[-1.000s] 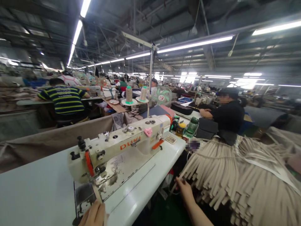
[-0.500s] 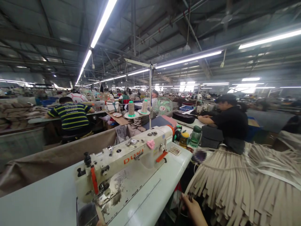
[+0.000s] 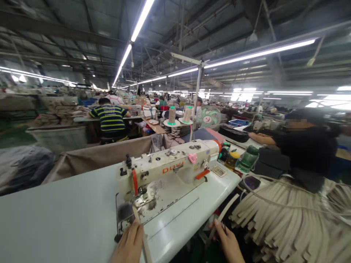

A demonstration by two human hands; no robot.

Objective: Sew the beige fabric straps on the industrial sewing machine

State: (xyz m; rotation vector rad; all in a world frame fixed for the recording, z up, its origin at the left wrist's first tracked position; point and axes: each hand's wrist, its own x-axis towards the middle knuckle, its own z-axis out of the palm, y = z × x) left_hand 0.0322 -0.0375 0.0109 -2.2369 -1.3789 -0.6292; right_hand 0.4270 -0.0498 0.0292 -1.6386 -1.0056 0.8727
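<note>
A cream sewing machine (image 3: 170, 171) stands on a pale table (image 3: 63, 215). My left hand (image 3: 128, 244) lies on the table in front of the needle plate, fingers together, pressing a beige strip (image 3: 145, 248) flat. My right hand (image 3: 226, 241) is off the table's right edge, fingers pinched on another beige strip (image 3: 227, 210) that rises toward a heap of beige strips (image 3: 290, 226).
Two thread cones (image 3: 178, 115) stand on a rack behind the machine. Bottles (image 3: 246, 159) sit at the table's right end. A person in black (image 3: 304, 146) works to the right, a person in a striped shirt (image 3: 109, 118) sits farther back. A fabric trough (image 3: 95, 157) runs behind the table.
The view swung left and down. My left hand has come back into view at the needle plate. My right hand has lifted a strip clear of the heap.
</note>
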